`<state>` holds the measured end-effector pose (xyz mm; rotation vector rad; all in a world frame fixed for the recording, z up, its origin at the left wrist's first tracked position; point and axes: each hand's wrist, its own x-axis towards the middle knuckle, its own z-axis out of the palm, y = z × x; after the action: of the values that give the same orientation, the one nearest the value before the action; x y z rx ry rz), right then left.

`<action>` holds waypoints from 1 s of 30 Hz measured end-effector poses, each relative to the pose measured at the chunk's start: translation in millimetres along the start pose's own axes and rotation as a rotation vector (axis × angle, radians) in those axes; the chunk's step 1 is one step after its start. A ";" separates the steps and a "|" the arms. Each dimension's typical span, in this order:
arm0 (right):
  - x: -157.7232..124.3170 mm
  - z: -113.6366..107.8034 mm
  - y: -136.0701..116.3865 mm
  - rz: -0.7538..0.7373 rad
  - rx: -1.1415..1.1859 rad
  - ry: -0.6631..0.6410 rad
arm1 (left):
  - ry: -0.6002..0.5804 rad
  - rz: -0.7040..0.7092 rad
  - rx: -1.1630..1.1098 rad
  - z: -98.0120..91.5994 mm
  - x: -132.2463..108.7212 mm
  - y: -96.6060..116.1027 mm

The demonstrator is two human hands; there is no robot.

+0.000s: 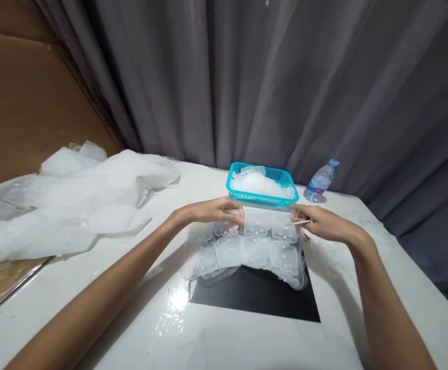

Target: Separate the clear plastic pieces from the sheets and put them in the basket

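Observation:
A clear plastic bag point(249, 244) hangs between my hands, with several white, rounded-square pieces showing in rows inside it. My left hand point(226, 209) is closed on the bag's upper left edge. Its upper right edge is pinched in my right hand point(316, 221), from which a thin white stick point(299, 222) also pokes out. Whether the stick is a swab, I cannot tell. Beneath the bag lies a flat black sheet point(254, 298), partly covered by it.
Just behind the bag stands a turquoise basket point(233, 194) holding white material point(256, 182). A water bottle point(319, 181) is to its right. Crumpled white sheeting point(81, 195) spreads over the left of the white table point(162, 329). Cardboard point(23, 103) and a grey curtain point(247, 77) border the table.

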<state>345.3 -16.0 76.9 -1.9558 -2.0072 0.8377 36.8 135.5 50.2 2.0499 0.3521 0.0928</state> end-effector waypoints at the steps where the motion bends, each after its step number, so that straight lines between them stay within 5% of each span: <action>1: -1.5 -1.2 3.6 0.019 -0.030 -0.049 | 0.006 0.009 -0.002 1.7 0.7 3.9; 8: -23.3 -12.7 -1.6 0.056 0.047 -0.154 | 0.069 0.007 0.009 6.8 -2.5 18.8; 16: 2.6 16.4 16.4 0.116 0.214 -0.492 | 0.252 -0.029 0.161 -19.0 -24.2 34.8; 20: 4.2 16.5 25.2 0.089 0.233 -0.521 | 0.363 -0.016 0.135 -23.1 -29.2 41.5; 22: 5.2 15.7 29.2 0.119 0.211 -0.471 | 0.419 -0.006 0.099 -23.7 -28.6 42.6; 27: 20.4 23.1 38.8 0.215 -0.160 0.004 | 0.599 0.048 -0.034 -26.7 -28.0 44.7; 30: 30.6 32.4 45.0 0.203 -0.212 0.036 | 0.747 0.051 -0.074 -27.3 -30.6 49.1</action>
<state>363.5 3.7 19.5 -2.3043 -1.9717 0.6466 12.1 127.9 108.8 1.8859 0.7370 0.9006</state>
